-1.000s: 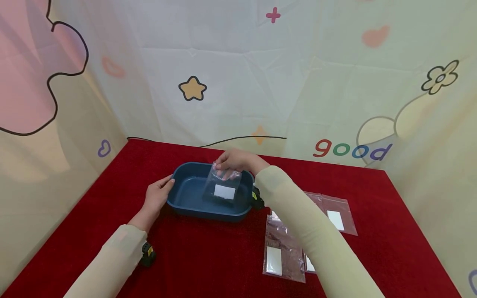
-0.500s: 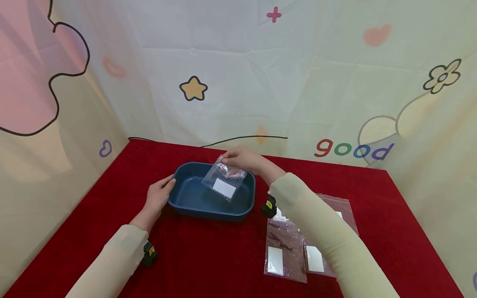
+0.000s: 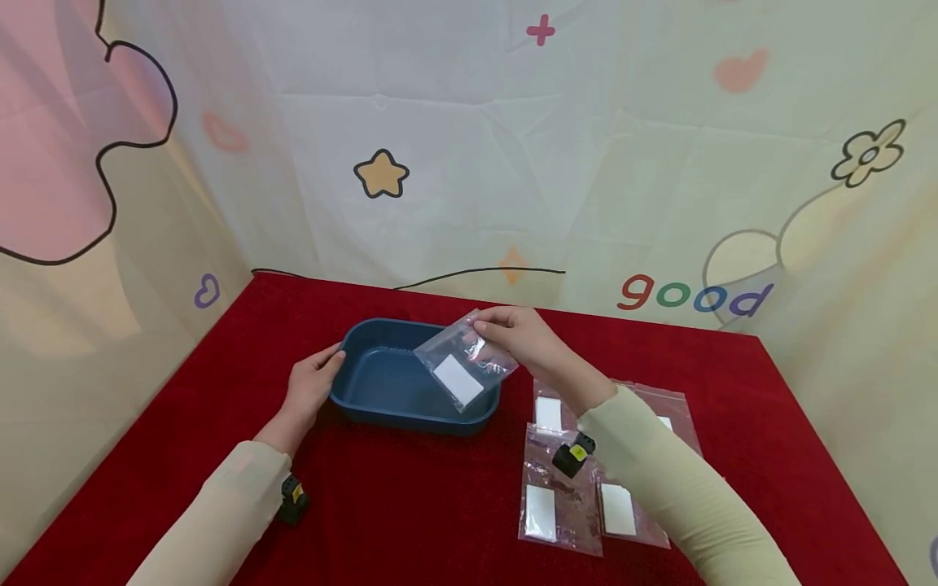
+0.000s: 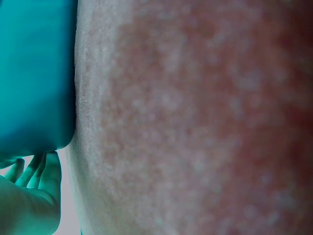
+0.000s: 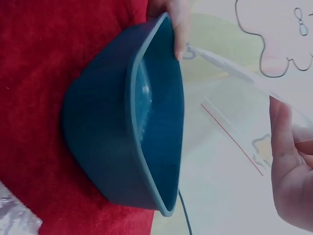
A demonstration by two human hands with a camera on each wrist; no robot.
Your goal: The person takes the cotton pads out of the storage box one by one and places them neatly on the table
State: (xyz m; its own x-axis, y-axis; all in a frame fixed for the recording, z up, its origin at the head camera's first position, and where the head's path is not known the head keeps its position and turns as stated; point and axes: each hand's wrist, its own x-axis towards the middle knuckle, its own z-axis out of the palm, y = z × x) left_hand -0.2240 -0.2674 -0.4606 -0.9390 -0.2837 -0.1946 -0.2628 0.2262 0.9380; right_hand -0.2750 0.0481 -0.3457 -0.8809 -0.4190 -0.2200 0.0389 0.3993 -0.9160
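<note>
A blue plastic basin stands on the red cloth. My left hand holds its left end, the thumb over the rim and the fingers along the outer wall, as the left wrist view also shows. Above the basin's right end, my right hand pinches the top edge of a clear zip-lock bag. The bag tilts, and a white card or label shows through its plastic. In the right wrist view the bag is seen nearly edge-on, above the basin's opening, and the basin's visible inside holds nothing.
Several more clear bags with white rectangles lie flat on the red cloth right of the basin, partly under my right forearm. A printed curtain hangs behind the table. Each wrist carries a small black camera.
My right hand has drawn the bag up and to the right, from inside the basin to above its right end, and the bag has turned. The left hand and basin have stayed in place.
</note>
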